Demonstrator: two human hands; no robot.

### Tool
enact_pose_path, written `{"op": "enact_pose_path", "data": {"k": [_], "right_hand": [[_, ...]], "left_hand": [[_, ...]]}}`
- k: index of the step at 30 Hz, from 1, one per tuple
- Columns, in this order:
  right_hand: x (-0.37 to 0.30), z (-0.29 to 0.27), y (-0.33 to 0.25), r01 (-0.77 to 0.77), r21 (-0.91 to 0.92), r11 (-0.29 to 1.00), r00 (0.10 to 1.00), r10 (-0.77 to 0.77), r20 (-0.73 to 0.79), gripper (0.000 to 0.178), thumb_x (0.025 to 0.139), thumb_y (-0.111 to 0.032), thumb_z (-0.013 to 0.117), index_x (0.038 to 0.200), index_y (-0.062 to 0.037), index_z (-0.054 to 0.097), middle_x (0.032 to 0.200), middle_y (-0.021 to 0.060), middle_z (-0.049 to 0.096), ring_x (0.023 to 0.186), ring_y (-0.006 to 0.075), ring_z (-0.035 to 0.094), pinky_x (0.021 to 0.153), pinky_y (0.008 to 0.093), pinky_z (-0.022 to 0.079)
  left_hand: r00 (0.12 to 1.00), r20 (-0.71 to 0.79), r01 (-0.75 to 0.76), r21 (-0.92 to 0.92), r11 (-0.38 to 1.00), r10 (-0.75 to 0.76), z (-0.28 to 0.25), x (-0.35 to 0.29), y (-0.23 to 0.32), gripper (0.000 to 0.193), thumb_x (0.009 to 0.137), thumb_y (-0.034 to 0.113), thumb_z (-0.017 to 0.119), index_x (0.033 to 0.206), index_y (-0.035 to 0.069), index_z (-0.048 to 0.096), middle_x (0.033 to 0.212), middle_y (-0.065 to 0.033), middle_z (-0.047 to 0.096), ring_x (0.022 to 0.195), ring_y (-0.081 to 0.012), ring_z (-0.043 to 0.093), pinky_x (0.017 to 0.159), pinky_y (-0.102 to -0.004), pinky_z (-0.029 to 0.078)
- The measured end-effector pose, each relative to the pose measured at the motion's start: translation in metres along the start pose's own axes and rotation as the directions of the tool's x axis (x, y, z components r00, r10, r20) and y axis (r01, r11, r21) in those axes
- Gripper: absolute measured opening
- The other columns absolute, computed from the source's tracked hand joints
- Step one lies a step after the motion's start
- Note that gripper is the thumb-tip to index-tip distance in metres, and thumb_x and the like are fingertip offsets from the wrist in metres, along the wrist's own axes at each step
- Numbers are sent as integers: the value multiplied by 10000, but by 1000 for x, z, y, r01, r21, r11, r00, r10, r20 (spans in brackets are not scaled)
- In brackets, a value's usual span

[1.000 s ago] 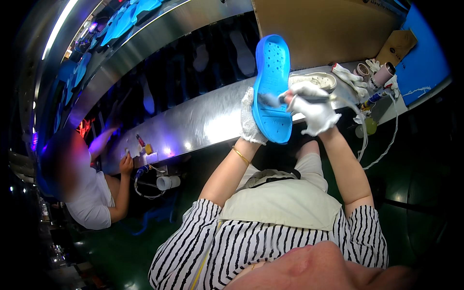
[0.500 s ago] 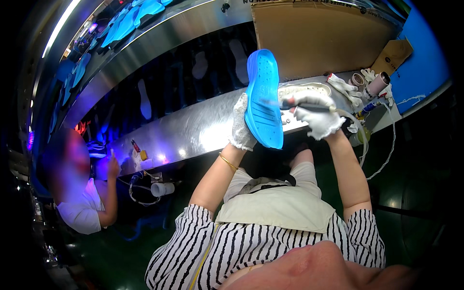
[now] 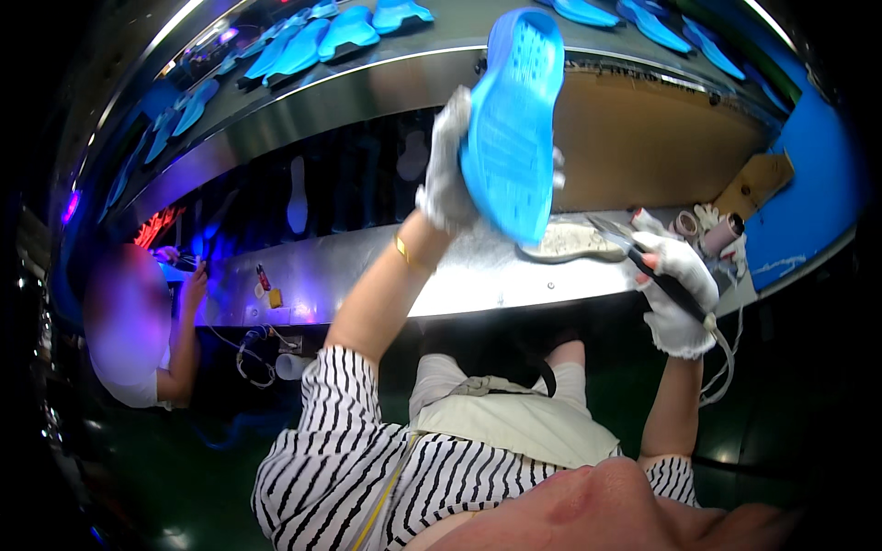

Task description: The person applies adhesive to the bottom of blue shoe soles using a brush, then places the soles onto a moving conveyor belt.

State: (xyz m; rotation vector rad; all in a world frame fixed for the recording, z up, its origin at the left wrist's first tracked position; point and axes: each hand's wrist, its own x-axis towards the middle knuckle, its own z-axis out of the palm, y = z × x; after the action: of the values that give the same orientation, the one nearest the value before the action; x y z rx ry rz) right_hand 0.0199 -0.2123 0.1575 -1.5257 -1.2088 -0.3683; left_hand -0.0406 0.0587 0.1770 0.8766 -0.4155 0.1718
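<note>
A bright blue shoe sole point(image 3: 513, 138) is held up in front of me, tilted upright over the bench. My left hand point(image 3: 448, 165), in a white knit glove, grips it from the left side, and fingertips show at its right edge. Lower on the right, my gloved right hand point(image 3: 687, 271) is closed around a corded hand tool point(image 3: 677, 292) with a black handle and a pointed metal blade. The blade points up and left, apart from the blue sole. Behind the blade, a whitish shoe sole point(image 3: 574, 242) lies on the metal bench point(image 3: 496, 286).
Several blue soles point(image 3: 349, 35) lie on the raised conveyor point(image 3: 450, 41) at the back. A cardboard panel point(image 3: 643, 138) stands behind the bench. Thread spools point(image 3: 721, 234) and gloves sit at the right end. A person point(image 3: 129, 321) works at far left.
My left hand has raised the blue sole up and away toward the conveyor. My right hand with the tool has moved right and down, away from the sole.
</note>
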Motion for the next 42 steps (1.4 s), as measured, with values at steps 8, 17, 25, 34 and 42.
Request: {"op": "enact_pose_path", "data": {"k": [8,17,25,34,42], "right_hand": [[-15,9,13,-86,74,994,995,90,-45,273,674,138,654,896,-16,617,881,64,607,829,143,583,746,249,466],[-18,12,20,-99,17,995,995,99,-8,297,647,113,682,901,-30,625,894,85,616,845,171,593,777,281,469],[-21,28,27,-152,86,985,988,152,8,258,675,100,665,895,-23,611,855,63,582,785,145,567,704,263,482],[-13,42,15,-264,133,955,964,259,56,214,717,72,667,904,-14,608,871,60,589,783,129,566,712,246,470],[-21,54,31,-439,268,857,898,432,90,202,737,81,655,921,7,618,887,71,624,779,114,587,697,233,484]], "left_hand": [[923,-384,-222,-518,826,8,-65,135,100,673,906,571,200,1401,116,214,1420,-133,298,1287,-362,294,1058,-574,214],[971,189,9,590,-807,148,-65,97,116,427,916,252,446,1310,97,391,1250,-135,482,1121,-272,477,961,-357,386],[927,-15,356,357,-863,376,-126,95,176,450,824,342,547,1242,182,498,1173,-106,568,1084,-257,537,903,-374,436],[829,-319,551,323,-769,460,-183,81,218,334,814,378,587,989,102,657,1016,-135,637,957,-307,604,783,-399,496],[757,-265,650,217,-728,597,-205,-3,282,313,818,289,577,1107,171,595,1097,-68,617,1041,-260,562,886,-373,393]]}}
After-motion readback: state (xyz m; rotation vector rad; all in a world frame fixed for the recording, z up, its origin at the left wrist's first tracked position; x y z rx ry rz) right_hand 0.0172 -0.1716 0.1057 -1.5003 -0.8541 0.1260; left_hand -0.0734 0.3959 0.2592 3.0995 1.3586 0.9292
